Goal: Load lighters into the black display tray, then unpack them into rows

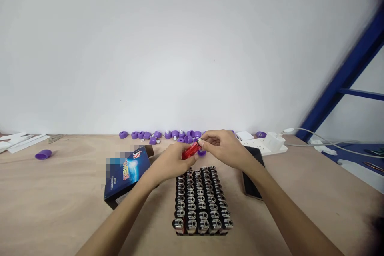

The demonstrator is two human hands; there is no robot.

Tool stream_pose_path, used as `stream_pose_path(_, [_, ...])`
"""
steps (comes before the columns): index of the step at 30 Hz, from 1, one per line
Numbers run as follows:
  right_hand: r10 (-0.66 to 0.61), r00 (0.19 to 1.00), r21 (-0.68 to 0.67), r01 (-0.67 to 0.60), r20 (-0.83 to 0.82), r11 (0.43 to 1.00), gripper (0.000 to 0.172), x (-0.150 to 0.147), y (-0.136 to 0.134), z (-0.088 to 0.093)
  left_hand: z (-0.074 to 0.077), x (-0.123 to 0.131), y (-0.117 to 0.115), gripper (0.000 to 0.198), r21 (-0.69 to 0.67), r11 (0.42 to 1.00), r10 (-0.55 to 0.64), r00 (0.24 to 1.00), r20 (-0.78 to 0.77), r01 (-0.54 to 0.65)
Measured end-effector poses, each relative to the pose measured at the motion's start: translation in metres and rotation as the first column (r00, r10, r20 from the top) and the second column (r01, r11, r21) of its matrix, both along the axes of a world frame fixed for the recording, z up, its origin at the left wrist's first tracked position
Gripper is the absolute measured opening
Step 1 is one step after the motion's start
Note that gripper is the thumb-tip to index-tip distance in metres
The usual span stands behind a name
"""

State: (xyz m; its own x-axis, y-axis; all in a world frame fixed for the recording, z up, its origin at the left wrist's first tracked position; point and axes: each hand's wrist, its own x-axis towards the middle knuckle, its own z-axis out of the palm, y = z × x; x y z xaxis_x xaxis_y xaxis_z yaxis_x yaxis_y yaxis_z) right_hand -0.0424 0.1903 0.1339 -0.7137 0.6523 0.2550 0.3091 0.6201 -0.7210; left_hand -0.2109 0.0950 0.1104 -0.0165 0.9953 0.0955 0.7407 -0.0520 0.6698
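A red lighter (190, 151) is held between my two hands, above the far end of a black tray of lighters. My left hand (172, 162) is closed around its body. At its metal top, the thumb and fingers of my right hand (220, 146) pinch the end. Below them stands the tray (210, 233), filled with rows of upright lighters (202, 204), their metal tops facing up. Left of it lies a dark blue lighter box (132, 172), tilted and partly hidden behind my left forearm.
Several purple caps (168, 134) lie along the wall. One more purple cap (43, 154) sits at the far left. A dark phone (252, 184) lies under my right forearm. Behind it are a white power strip (270, 150), a charger (274, 141) and cables (327, 140). White strips (28, 144) lie at the left.
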Motion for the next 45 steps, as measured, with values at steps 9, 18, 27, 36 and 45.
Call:
stream_pose_path(9, [-0.197, 0.980, -0.030, 0.198, 0.043, 0.980, 0.039, -0.002, 0.001, -0.004, -0.005, 0.003, 0.006, 0.024, 0.168, 0.980, 0.096, 0.994, 0.048, -0.103])
stream_pose_path(18, [-0.088, 0.995, 0.011, 0.087, 0.050, 0.996, 0.010, 0.005, 0.005, 0.002, -0.011, 0.002, 0.009, 0.023, 0.021, 0.999, -0.030, 0.971, 0.238, 0.026])
stream_pose_path(27, [-0.001, 0.972, 0.111, -0.026, 0.234, 0.994, 0.010, 0.004, -0.005, 0.003, -0.014, -0.010, 0.004, 0.029, -0.161, 0.986, -0.032, 0.998, 0.055, 0.040])
stream_pose_path(36, [0.053, 0.946, 0.122, -0.096, 0.321, 0.988, 0.013, -0.009, -0.008, -0.015, -0.014, -0.013, 0.003, 0.030, -0.202, 0.979, -0.047, 0.999, -0.024, 0.041])
stream_pose_path(45, [0.125, 0.919, 0.064, -0.160, 0.373, 0.985, 0.011, -0.010, -0.010, -0.022, -0.011, -0.014, 0.001, 0.030, -0.208, 0.976, -0.070, 0.997, -0.042, 0.060])
